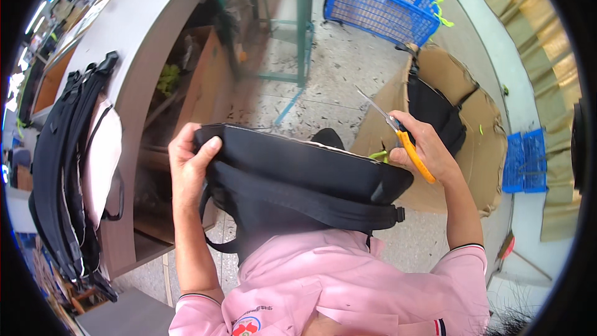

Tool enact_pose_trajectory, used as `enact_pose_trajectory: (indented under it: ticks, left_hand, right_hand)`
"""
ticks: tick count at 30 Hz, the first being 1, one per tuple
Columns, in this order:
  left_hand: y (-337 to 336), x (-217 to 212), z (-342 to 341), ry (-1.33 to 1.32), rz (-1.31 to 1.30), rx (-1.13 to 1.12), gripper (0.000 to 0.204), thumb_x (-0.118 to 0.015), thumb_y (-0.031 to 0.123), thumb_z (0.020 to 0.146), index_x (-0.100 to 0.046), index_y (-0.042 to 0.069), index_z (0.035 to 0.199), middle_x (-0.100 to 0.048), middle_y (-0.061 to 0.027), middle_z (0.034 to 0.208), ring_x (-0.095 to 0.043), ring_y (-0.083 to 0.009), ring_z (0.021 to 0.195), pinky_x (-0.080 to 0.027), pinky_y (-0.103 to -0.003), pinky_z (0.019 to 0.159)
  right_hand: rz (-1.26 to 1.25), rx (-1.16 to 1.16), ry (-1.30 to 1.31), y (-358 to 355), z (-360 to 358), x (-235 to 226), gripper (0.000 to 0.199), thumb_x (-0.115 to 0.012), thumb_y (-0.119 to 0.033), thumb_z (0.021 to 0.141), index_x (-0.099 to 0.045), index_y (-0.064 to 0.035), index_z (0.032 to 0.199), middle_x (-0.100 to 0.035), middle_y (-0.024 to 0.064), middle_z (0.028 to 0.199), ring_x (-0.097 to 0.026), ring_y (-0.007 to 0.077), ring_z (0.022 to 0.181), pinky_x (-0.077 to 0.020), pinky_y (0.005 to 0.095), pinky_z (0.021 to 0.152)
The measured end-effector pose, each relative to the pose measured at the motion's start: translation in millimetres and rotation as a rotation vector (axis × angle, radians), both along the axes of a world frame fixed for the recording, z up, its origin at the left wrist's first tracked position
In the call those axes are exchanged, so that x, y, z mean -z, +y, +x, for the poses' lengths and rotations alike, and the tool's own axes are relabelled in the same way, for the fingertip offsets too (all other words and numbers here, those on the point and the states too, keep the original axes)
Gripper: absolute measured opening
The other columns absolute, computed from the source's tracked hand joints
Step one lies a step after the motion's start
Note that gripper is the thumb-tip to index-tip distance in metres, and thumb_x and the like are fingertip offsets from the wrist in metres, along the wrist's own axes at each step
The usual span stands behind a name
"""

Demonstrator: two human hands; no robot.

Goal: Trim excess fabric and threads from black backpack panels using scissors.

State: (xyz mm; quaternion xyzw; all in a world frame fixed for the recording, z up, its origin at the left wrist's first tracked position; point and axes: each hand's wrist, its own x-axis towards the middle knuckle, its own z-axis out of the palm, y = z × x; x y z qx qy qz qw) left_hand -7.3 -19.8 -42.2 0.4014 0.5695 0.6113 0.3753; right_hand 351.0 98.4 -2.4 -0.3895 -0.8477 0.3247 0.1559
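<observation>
A black backpack (292,180) lies across in front of my body, its long open edge with a pale raw seam facing away from me. My left hand (189,155) is closed on the left end of that edge, thumb on top. In my right hand (426,143) is a pair of scissors (415,157) with orange handles, the blades pointing up and to the left, beyond the bag. A yellow-green strip (379,156) shows at the bag's right end, close to my right thumb. A black strap hangs below the bag at the left.
At the left, more black backpacks (59,168) lie on a light worktop (146,0) with shelves beneath. A large cardboard box (379,112) holding another black backpack (435,112) stands at the right. Farther off are a blue crate (379,3) and a green metal frame (306,25); scraps litter the floor.
</observation>
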Motion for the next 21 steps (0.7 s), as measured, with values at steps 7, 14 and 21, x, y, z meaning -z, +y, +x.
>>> enact_pose_trajectory:
  ticks: [7,14,21]
  left_hand:
    - [4.8,5.0,-4.6,0.042,0.014,0.033,0.017,-0.068,0.014,0.079,-0.055,0.003,0.085,-0.057,0.0021,0.076,-0.049,-0.0053,0.070,-0.039,-0.020,0.068]
    - [10.8,-20.6,18.5,0.029,0.052,0.101,0.016,-0.069,0.000,0.073,-0.059,0.002,0.086,-0.060,0.0013,0.078,-0.055,-0.0063,0.071,-0.044,-0.020,0.065]
    - [14.8,-52.4,46.4,0.043,-0.013,0.184,0.020,-0.077,0.000,0.068,-0.059,0.003,0.078,-0.061,0.0020,0.071,-0.054,-0.0036,0.064,-0.044,-0.018,0.060]
  right_hand:
    - [0.053,-0.004,-0.016,-7.0,29.8,7.1,0.068,-0.078,-0.038,0.067,-0.049,-0.0029,0.118,-0.048,0.0097,0.079,-0.047,0.0214,0.067,-0.0423,0.0315,0.065]
    - [0.111,-0.021,0.057,-12.9,13.8,-9.7,0.071,-0.082,-0.033,0.061,-0.049,-0.0061,0.118,-0.049,0.0090,0.081,-0.049,0.0217,0.067,-0.0433,0.0310,0.064]
    - [0.305,-0.205,-0.059,-25.4,-54.4,-36.4,0.069,-0.079,-0.039,0.063,-0.049,-0.0056,0.115,-0.053,0.0133,0.085,-0.056,0.0307,0.078,-0.0460,0.0379,0.065]
